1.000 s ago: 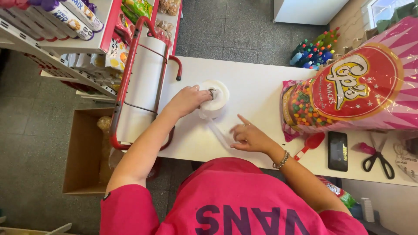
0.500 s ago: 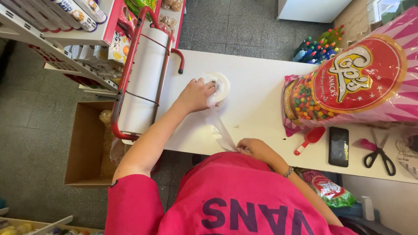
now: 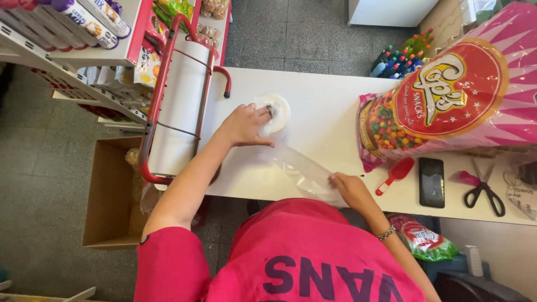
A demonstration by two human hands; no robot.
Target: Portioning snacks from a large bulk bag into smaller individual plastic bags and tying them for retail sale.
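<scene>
My left hand [image 3: 245, 125] lies flat on the white table [image 3: 313, 100], palm down, fingers only a little bent. The fingertips [image 3: 267, 112] touch the white round roll of plastic bags [image 3: 275, 112], which lies on the table at 12 o'clock from me. The hand presses on the roll and does not close around it.

From this roll a thin clear plastic bag [image 3: 305, 172] stretches over the table toward 5 o'clock, down to my right hand [image 3: 349, 188]. My right hand is near the table edge closest to me. It is nearly closed, and the fingers pinch the lower end of the clear bag. The bag looks flat and a little wrinkled between my two hands.

At 9 o'clock from the roll stands a red metal frame with a big white paper roll [image 3: 179, 106]; it is just beside my left forearm. At 3 o'clock a large pink snack bag with colourful round sweets [image 3: 442, 106] lies on the table, well apart from my hands. Below it, near my right hand, I see a small red plastic scoop [image 3: 396, 174], then a black phone [image 3: 432, 182] and black scissors [image 3: 485, 190] further to 3 o'clock. On the floor at 8 o'clock there is an open brown cardboard box [image 3: 109, 190].
</scene>
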